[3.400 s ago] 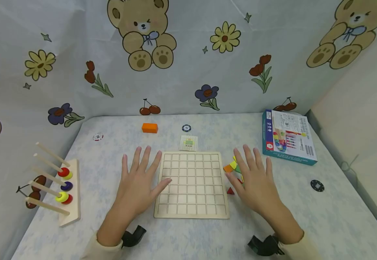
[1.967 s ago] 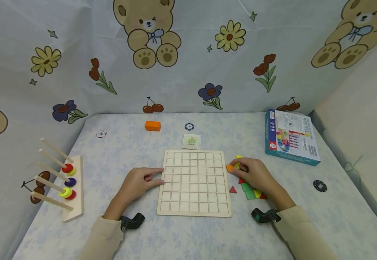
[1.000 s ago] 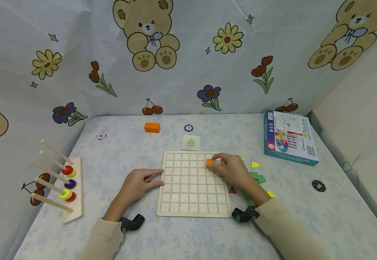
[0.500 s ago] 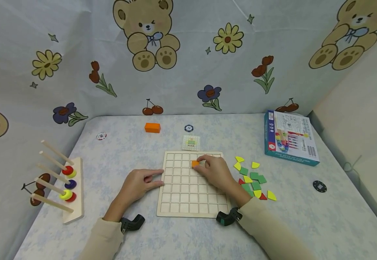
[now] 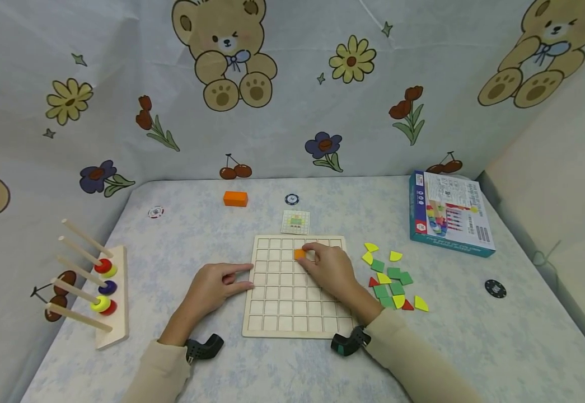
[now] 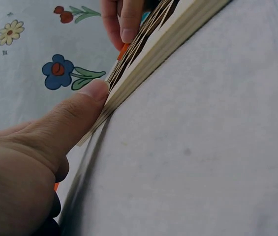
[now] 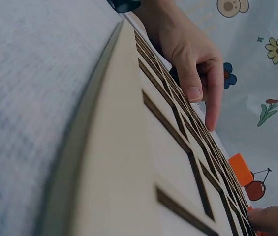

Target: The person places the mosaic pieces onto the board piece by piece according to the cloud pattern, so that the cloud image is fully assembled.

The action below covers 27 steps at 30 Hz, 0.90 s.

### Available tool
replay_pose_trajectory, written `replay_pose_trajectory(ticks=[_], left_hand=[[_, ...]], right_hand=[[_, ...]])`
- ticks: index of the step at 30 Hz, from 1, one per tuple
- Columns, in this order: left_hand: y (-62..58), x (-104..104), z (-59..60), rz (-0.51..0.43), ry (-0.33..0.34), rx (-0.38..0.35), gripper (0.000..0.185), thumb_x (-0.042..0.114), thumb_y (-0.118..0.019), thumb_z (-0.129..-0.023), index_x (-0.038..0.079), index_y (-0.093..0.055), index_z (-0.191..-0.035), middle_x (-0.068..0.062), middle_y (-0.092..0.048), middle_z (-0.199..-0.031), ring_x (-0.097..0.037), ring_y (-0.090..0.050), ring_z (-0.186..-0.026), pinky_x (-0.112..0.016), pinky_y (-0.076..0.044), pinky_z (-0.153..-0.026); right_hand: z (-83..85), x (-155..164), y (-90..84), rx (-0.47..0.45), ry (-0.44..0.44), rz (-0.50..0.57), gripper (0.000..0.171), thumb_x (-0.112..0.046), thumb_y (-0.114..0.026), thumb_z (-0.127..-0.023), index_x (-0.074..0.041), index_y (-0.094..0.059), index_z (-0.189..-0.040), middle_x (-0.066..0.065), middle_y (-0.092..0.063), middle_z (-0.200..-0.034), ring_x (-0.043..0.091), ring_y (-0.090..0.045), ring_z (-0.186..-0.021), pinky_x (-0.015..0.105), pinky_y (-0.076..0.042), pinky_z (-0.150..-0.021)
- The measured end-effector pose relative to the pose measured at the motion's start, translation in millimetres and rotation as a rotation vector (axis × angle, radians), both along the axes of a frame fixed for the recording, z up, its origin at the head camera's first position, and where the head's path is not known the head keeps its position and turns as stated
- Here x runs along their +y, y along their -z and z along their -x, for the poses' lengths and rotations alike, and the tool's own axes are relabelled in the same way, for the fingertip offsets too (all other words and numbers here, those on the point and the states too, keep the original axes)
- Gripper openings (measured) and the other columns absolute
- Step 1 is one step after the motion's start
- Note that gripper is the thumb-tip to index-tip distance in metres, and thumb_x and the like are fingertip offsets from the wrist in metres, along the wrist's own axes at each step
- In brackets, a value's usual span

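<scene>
My right hand (image 5: pixel 328 271) has gone from flat on the table at 3 o'clock of the grid board (image 5: pixel 272 322), picked the orange tile (image 5: pixel 299 254) out of the loose pieces there (now uncovered), and carried it toward 9 o'clock onto the board's second row. My left hand (image 5: pixel 215 288) has curled, its fingertips against the board's left edge.

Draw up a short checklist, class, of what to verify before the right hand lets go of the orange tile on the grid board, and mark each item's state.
1. Right hand holds the orange tile: ok.
2. Tile is over the grid board, second row from the far edge: ok.
3. Tile seated flat in one cell: cannot tell.
4. Left hand steadies the board's left edge: ok.
5. Loose tiles lie off the board, to its right: ok.
</scene>
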<state>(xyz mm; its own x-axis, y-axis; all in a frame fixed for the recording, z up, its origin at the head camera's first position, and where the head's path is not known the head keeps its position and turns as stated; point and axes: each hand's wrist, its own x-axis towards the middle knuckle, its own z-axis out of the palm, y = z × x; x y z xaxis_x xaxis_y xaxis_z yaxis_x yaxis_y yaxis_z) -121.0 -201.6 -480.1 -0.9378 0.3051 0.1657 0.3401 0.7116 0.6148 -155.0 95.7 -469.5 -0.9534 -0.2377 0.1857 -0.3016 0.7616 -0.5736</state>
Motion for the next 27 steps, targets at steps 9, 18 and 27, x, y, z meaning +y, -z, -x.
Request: replay_pose_trajectory(ticks=[9,18,27], left_hand=[[-1.2,1,-0.6,-0.007,-0.004,-0.003,0.041,0.045,-0.083,-0.083,0.03,-0.078,-0.121,0.014,-0.034,-0.056,-0.002,-0.026,-0.052,-0.025,-0.036,-0.057],[-1.0,1,0.5,-0.007,-0.01,0.001,0.041,0.046,-0.083,-0.083,0.03,-0.078,-0.12,0.014,-0.034,-0.056,-0.002,-0.026,-0.053,-0.025,-0.035,-0.057],[-1.1,1,0.3,-0.005,-0.013,-0.004,0.041,0.047,-0.083,-0.083,0.031,-0.078,-0.12,0.014,-0.035,-0.056,-0.003,-0.027,-0.052,-0.025,-0.036,-0.057]], right_hand=[[-1.0,-3,1.3,0.021,0.015,-0.01,0.033,-0.035,-0.077,-0.093,-0.015,-0.075,-0.119,-0.006,-0.044,-0.052,0.011,-0.037,-0.044,0.028,-0.026,-0.044],[-0.3,-1,-3.0,-0.02,0.008,0.017,0.034,-0.03,-0.075,-0.095,-0.013,-0.073,-0.124,-0.005,-0.045,-0.052,0.012,-0.036,-0.043,0.028,-0.026,-0.044],[2.5,34,-22.5,-0.093,-0.027,0.094,0.034,-0.023,-0.071,-0.099,-0.016,-0.07,-0.132,-0.003,-0.041,-0.052,0.012,-0.03,-0.042,0.027,-0.026,-0.044]])
